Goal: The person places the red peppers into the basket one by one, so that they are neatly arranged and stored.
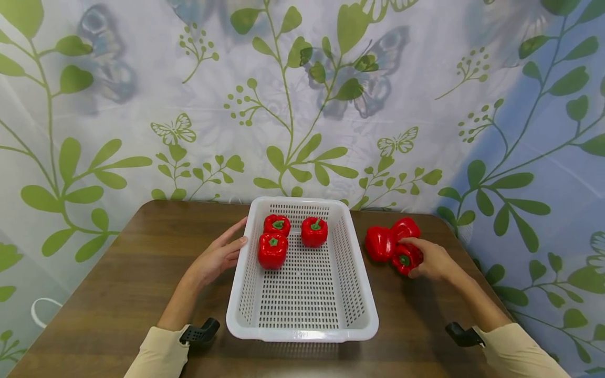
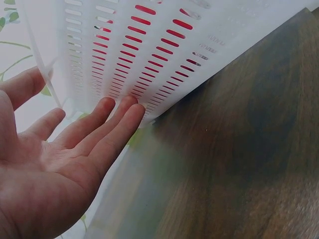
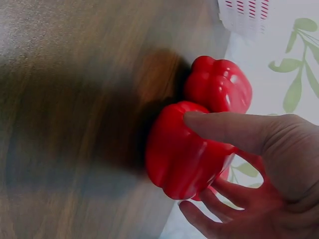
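My right hand (image 1: 435, 260) grips a red bell pepper (image 3: 172, 149) at the table's right side, its thumb against one side and fingers round the other. Two more red bell peppers lie beside it, one to the left (image 1: 378, 243) and one behind (image 1: 406, 228). With fingers extended, my left hand (image 1: 215, 261) rests at the left side of a white plastic basket (image 1: 302, 334), its fingertips right at the slotted wall. Inside the basket, two bell peppers sit at the left (image 1: 272, 252) and another (image 1: 314, 232) stands near the back.
The basket stands mid-table on a dark wooden table (image 1: 118, 294). Behind the table hangs a cloth (image 1: 198, 105) printed with leaves and butterflies. A white loop (image 1: 38, 313) shows past the table's left edge. Each wrist wears a black strap device (image 1: 200, 332).
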A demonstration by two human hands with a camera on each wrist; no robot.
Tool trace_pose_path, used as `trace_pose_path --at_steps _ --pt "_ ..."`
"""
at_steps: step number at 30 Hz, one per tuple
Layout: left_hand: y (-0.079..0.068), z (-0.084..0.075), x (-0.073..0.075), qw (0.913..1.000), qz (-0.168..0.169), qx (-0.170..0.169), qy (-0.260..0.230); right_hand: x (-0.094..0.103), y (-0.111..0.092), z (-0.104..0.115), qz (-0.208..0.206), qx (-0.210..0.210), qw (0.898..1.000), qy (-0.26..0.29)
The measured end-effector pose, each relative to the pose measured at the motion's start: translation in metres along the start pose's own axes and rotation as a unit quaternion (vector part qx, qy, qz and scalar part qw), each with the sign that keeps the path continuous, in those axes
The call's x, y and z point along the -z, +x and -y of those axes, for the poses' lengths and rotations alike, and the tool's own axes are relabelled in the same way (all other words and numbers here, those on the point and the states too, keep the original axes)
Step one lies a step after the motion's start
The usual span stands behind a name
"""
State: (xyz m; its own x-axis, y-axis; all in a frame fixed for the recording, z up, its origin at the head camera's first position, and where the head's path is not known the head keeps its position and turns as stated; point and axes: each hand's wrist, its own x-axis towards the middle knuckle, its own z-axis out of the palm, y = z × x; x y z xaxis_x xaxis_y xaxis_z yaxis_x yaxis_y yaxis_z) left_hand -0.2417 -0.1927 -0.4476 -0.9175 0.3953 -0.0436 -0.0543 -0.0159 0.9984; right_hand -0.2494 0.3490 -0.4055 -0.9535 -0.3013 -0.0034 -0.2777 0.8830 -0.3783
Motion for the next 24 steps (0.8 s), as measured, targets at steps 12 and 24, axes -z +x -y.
trace_pose_path --at_steps 12,24 --pt "0.0008 -0.001 -0.0003 0.9999 0.003 0.001 -0.011 -0.0025 -0.005 -0.0002 -0.021 0.002 0.999 -0.039" --pt "0.0008 -0.0024 -0.0001 0.9998 0.007 0.001 -0.02 0.0022 -0.0094 0.0015 -0.024 -0.006 0.999 -0.048"
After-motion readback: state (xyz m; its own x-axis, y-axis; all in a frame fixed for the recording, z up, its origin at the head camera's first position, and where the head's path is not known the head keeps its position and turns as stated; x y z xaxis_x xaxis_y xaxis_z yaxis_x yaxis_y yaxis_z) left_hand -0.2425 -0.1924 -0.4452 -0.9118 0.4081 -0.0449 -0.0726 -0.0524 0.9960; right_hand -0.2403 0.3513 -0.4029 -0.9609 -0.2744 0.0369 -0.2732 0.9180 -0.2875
